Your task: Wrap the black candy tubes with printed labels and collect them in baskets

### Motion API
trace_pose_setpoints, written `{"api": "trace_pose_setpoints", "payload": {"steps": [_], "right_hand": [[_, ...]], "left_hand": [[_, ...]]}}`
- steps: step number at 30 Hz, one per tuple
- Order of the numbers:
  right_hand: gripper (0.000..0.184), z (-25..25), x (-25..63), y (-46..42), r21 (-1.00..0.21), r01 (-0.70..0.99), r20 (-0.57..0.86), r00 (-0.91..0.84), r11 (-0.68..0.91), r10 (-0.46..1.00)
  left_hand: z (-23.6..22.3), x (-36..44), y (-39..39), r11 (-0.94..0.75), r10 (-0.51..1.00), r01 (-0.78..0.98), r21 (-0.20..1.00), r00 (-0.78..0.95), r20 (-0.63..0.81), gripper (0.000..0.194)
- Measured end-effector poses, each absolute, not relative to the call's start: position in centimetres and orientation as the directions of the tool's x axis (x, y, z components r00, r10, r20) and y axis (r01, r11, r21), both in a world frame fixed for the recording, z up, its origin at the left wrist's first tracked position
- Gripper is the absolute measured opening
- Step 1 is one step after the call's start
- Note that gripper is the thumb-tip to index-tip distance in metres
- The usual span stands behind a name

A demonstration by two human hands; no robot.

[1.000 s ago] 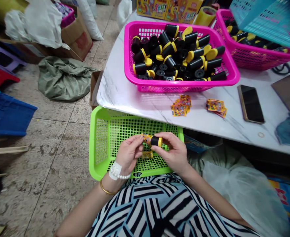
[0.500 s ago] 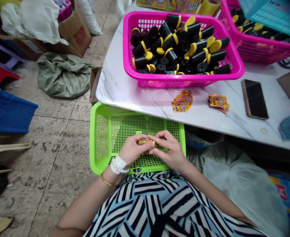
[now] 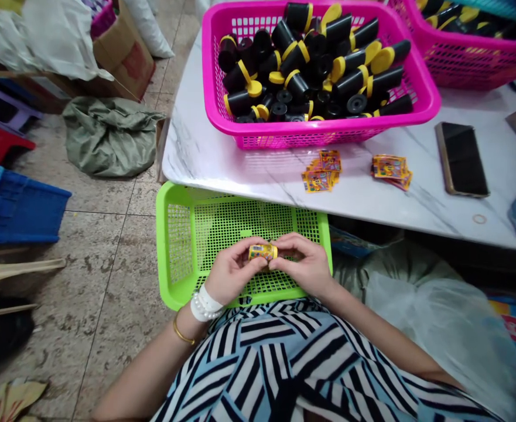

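Observation:
Both my hands meet above a green plastic mesh tray [image 3: 181,252] resting on my lap. My left hand [image 3: 231,271] and my right hand [image 3: 304,264] hold a small cylinder wrapped in a yellow printed label [image 3: 263,252] between their fingers. Its ends are hidden by my fingertips. Beyond the tray, a pink plastic basket [image 3: 323,138] on the marble table [image 3: 240,170] is heaped with black cylinders with yellow caps [image 3: 297,85]. Two small stacks of printed labels [image 3: 321,171] [image 3: 392,169] lie on the table in front of it.
A second pink basket [image 3: 472,64] of similar cylinders stands at the far right of the table, near a smartphone [image 3: 462,159]. A white plastic bag [image 3: 437,328] lies to my right. On the floor to my left are a blue crate [image 3: 16,205] and a green sack [image 3: 108,138].
The black cylinder with its yellow end, bare a second ago, now shows the printed label around it. The loose label piece on the tray no longer shows. The view has tilted slightly.

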State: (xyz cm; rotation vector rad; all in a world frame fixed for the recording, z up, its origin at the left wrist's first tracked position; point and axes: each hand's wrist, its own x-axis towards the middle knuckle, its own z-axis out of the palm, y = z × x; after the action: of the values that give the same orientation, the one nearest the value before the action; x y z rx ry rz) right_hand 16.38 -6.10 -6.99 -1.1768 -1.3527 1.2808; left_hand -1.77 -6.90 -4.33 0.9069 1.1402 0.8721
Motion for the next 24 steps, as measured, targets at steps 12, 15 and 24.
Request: {"api": "trace_pose_setpoints", "payload": {"steps": [12,15,24], "right_hand": [[0.037,-7.9,16.7,-6.5,-0.835,-0.343,-0.327,-0.318,-0.429,0.890],[0.051,-7.3,17.2,-6.0,-0.841,-0.343,-0.270,-0.406,-0.419,0.873],[0.012,-7.2,16.6,-6.5,-0.920,-0.333,-0.129,-0.239,-0.205,0.962]], "left_hand": [[-4.9,-1.8,-5.5,0.430,0.852,-0.106,0.897,0.377,-0.364,0.032],[-5.2,-1.6,-5.6,0.556,0.801,-0.159,0.816,0.364,-0.475,0.035],[-5.7,-1.7,-6.5,0.708,0.696,-0.356,0.610,0.496,-0.519,0.041]]}}
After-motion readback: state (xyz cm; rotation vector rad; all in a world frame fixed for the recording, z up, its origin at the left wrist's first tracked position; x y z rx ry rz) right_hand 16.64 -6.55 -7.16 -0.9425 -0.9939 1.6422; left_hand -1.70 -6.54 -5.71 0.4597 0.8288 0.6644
